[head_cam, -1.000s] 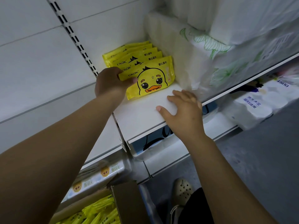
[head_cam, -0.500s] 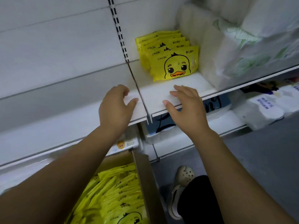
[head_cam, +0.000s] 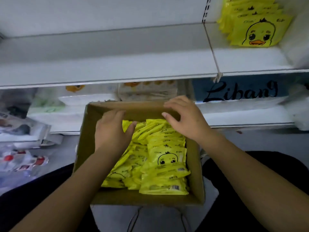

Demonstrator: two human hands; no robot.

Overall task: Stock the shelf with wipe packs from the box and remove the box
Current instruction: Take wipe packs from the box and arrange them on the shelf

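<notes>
Restock barely begun; both hands at the box [head_cam: 83,148], nothing lifted.
A short row of packs [head_cam: 255,29] is stood at the right end of the shelf [head_cam: 250,59], with bare board in front of it. The box, set low between the knees, is seen heaped with yellow wipe packs [head_cam: 167,164] (duck faces up). The left hand [head_cam: 113,131] is spread, fingers reaching down at the far end of the heap, thumb touching a pack; no grasp is made. The right hand [head_cam: 185,118] is held loose above the far rim, empty. Most of the stocking, and the box's removal, are judged outstanding.
</notes>
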